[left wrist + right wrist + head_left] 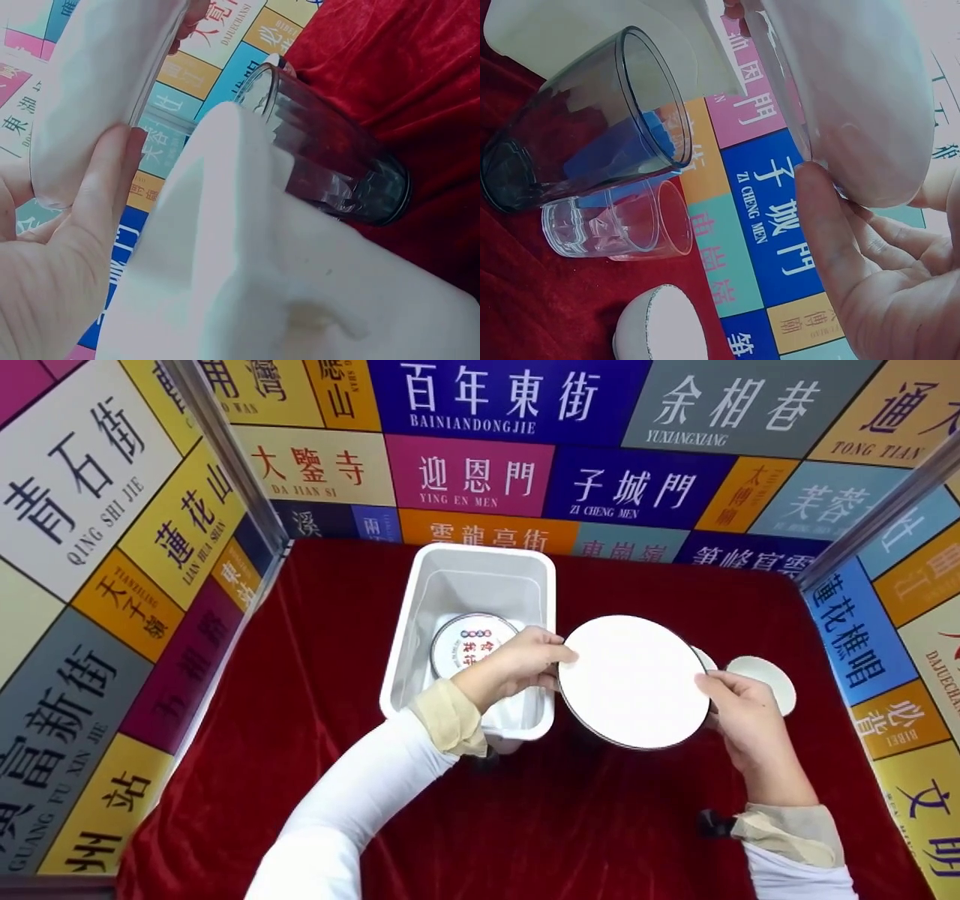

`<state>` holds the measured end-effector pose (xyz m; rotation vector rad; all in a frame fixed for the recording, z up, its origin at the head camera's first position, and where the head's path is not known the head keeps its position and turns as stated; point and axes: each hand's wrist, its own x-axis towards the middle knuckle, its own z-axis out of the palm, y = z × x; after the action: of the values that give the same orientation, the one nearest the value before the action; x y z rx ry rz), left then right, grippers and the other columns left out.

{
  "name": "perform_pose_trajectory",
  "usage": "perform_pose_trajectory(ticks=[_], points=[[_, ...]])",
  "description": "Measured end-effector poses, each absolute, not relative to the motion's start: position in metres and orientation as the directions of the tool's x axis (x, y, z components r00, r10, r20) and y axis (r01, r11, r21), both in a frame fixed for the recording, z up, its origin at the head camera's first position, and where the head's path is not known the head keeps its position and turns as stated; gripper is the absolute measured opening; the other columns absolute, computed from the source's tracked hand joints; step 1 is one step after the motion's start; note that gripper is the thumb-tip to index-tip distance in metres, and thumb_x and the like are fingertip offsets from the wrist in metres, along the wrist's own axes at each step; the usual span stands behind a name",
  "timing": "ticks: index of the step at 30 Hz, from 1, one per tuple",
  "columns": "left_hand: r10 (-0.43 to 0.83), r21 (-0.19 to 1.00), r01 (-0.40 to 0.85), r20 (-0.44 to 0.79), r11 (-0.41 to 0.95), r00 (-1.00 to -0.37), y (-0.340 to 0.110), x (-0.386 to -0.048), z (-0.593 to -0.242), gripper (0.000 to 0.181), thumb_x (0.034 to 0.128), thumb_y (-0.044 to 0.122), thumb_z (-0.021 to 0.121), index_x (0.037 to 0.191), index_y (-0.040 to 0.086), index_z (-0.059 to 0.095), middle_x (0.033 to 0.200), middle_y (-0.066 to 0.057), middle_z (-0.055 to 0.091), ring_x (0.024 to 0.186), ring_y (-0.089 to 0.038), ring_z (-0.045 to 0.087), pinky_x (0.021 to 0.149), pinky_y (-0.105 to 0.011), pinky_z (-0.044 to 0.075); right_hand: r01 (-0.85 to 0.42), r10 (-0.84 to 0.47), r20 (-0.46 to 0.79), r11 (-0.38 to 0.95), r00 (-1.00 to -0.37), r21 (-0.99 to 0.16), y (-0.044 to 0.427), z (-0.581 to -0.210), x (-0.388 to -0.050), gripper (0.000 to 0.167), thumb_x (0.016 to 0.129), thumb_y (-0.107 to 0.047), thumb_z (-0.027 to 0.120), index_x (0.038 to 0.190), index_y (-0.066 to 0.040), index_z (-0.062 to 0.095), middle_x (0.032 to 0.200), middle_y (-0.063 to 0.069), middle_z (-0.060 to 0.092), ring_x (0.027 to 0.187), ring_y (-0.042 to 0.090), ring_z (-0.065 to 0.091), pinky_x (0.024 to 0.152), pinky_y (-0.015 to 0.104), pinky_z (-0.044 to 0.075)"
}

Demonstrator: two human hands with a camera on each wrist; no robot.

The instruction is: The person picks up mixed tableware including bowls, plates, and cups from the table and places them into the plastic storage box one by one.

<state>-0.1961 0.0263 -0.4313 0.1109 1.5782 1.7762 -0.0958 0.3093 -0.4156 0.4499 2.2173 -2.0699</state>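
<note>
A round white plate-like piece with a thin dark rim is held up level by both hands, right of the bin. My left hand pinches its left edge, thumb on top; my right hand grips the right edge the same way. From the left wrist, the white piece appears side-on in the left hand. The right wrist view has the right hand on the curved white piece. Inside the light grey bin lies a round item with printed characters, partly behind my left hand.
White bowls stand at the right on red cloth. A tall dark glass and clear tumblers stand near a white bowl; the held piece hides them in the head view. Sign-covered panels enclose the back and sides.
</note>
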Motion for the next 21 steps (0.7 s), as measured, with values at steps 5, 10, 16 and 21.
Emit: perform_pose_trajectory(ticks=[5, 10, 16, 21], points=[[0.549, 0.881, -0.469, -0.424, 0.065, -0.72, 0.023, -0.199, -0.43, 0.019, 0.0966, 0.005, 0.059, 0.109, -0.005, 0.069, 0.08, -0.004, 0.07, 0.067, -0.012, 0.065, 0.059, -0.022, 0.056, 0.254, 0.142, -0.253, -0.005, -0.957, -0.967, 0.309, -0.417, -0.093, 0.019, 0.101, -0.023, 0.061, 0.089, -0.02, 0.075, 0.085, -0.007, 0.072, 0.076, 0.006, 0.07, 0.067, 0.023, 0.06], [0.539, 0.885, -0.459, -0.423, 0.075, -0.728, 0.015, -0.204, -0.431, 0.027, 0.0963, 0.003, 0.056, 0.118, -0.009, 0.064, 0.079, -0.004, 0.07, 0.067, -0.012, 0.066, 0.061, -0.023, 0.059, 0.239, 0.105, -0.244, -0.061, -0.964, -0.969, 0.313, -0.418, -0.091, 0.023, 0.103, -0.027, 0.057, 0.093, -0.016, 0.074, 0.084, -0.002, 0.075, 0.075, 0.012, 0.073, 0.07, 0.027, 0.062], [0.496, 0.885, -0.462, -0.422, 0.046, -0.759, -0.002, -0.214, -0.428, 0.022, 0.0934, 0.0, 0.055, 0.112, -0.01, 0.064, 0.073, -0.004, 0.069, 0.063, -0.012, 0.066, 0.059, -0.022, 0.058, 0.241, 0.075, -0.246, -0.075, -0.966, -0.968, 0.323, -0.421, -0.086, 0.026, 0.104, -0.031, 0.054, 0.098, -0.014, 0.073, 0.09, 0.002, 0.077, 0.079, 0.017, 0.076, 0.074, 0.029, 0.063], [0.471, 0.889, -0.459, -0.408, 0.008, -0.782, -0.016, -0.222, -0.423, 0.016, 0.0931, -0.001, 0.055, 0.104, -0.006, 0.065, 0.074, -0.007, 0.07, 0.064, -0.014, 0.067, 0.061, -0.024, 0.06, 0.253, 0.096, -0.258, -0.065, -0.961, -0.965, 0.334, -0.425, -0.083, 0.026, 0.104, -0.034, 0.055, 0.097, -0.017, 0.073, 0.09, 0.001, 0.077, 0.079, 0.017, 0.076, 0.074, 0.028, 0.063]])
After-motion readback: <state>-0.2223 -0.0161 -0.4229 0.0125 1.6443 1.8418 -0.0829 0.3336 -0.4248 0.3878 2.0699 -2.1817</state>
